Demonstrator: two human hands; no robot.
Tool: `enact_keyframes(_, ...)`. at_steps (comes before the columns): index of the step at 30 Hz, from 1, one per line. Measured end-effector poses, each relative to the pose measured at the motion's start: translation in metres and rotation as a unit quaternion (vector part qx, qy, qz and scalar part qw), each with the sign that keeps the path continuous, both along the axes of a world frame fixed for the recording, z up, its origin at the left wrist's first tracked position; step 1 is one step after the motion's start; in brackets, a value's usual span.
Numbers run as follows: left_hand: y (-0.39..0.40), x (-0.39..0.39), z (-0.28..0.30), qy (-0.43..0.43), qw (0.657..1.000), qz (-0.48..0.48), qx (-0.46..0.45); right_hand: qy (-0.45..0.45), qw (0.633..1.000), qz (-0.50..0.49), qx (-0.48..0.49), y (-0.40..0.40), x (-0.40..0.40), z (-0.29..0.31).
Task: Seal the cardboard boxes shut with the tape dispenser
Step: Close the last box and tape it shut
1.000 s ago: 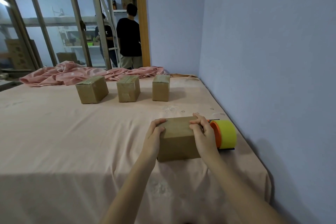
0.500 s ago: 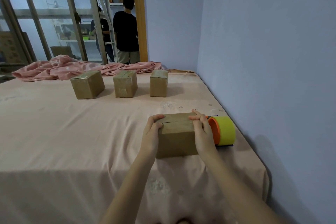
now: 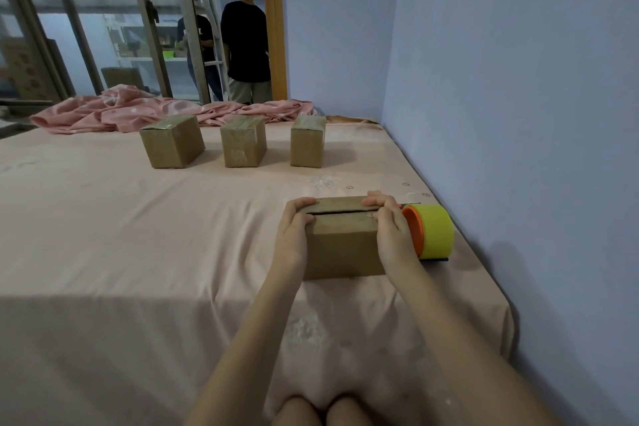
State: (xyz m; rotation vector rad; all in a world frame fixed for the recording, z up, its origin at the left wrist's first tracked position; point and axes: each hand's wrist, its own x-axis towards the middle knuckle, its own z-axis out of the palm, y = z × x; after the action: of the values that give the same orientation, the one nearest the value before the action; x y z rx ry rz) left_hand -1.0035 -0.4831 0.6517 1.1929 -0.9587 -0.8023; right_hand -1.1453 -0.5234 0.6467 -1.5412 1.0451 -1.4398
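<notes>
Head view: the left hand (image 3: 294,235) and right hand (image 3: 392,232) grip opposite ends of the unsealed cardboard box (image 3: 342,245) on the bed (image 3: 138,225), fingers curled over its top flaps, whose seam shows a dark gap. At 3 o'clock of the box, just beside the right hand, lies the tape dispenser (image 3: 430,235). At 11 o'clock, well apart, three taped boxes (image 3: 242,145) stand in a row.
</notes>
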Motion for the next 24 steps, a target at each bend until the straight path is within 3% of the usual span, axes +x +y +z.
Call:
enact_keyframes(10, 0.007, -0.004, -0.007, -0.026, 0.998, 0.031, -0.057, -0.06, 0.996, -0.06, -0.017, 0.006, 0.012, -0.006)
enact_keyframes(12, 0.009, -0.005, -0.01, -0.106, 0.99, 0.081, -0.046, -0.036, 0.996, -0.076, -0.027, 0.003, 0.012, -0.006)
enact_keyframes(15, 0.013, 0.0, -0.013, -0.326, 0.918, 0.192, -0.116, 0.004, 0.993, -0.104, -0.053, 0.004, 0.012, -0.007)
enact_keyframes(17, 0.012, 0.005, -0.017, -0.339, 0.914, 0.145, -0.17, 0.037, 0.989, -0.127, -0.073, 0.005, 0.011, -0.007)
enact_keyframes(19, 0.012, 0.012, -0.021, -0.304, 0.937, 0.059, -0.164, 0.076, 0.984, -0.141, -0.076, 0.008, 0.009, -0.003)
enact_keyframes(21, 0.011, 0.02, -0.022, -0.327, 0.932, 0.024, -0.155, 0.143, 0.971, -0.161, -0.104, 0.011, 0.006, 0.001)
enact_keyframes(24, 0.008, 0.024, -0.02, -0.338, 0.93, 0.017, -0.145, 0.245, 0.911, -0.235, -0.233, 0.02, -0.008, 0.008)
